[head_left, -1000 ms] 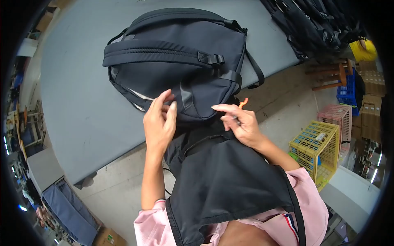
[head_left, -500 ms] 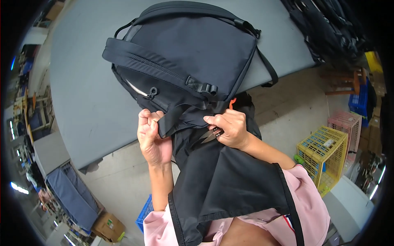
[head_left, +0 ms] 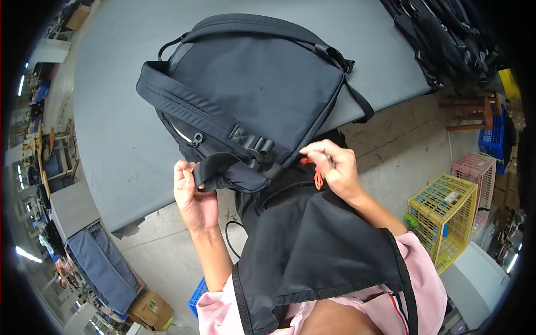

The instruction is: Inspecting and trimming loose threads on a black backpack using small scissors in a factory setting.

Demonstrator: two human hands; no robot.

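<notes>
A black backpack [head_left: 257, 84] lies on the grey table with its shoulder straps facing up. My left hand [head_left: 195, 198] is closed on a loop of black webbing strap [head_left: 215, 166] at the bag's near left corner. Close to the bag's near right edge, my right hand [head_left: 338, 170] has its fingers closed round the thread snips, now mostly hidden by the hand. An orange cord [head_left: 319, 177] hangs by its fingers. Between the hands, the strap's plastic buckle [head_left: 261, 146] rests on the bag. A zip with a ring-shaped puller [head_left: 195, 139] shows on the bag's left side.
The grey table [head_left: 117, 123] ends just before me. More black bags [head_left: 446, 39] are piled at its far right. On the floor to the right stand a yellow crate [head_left: 444, 209], a pink crate [head_left: 474, 173] and a wooden stool [head_left: 472, 111]. A cardboard box [head_left: 151, 310] sits at lower left.
My right hand has moved right, away from the strap, and the snips' blades no longer show. My left hand has shifted slightly left with the webbing, and the buckle has moved left.
</notes>
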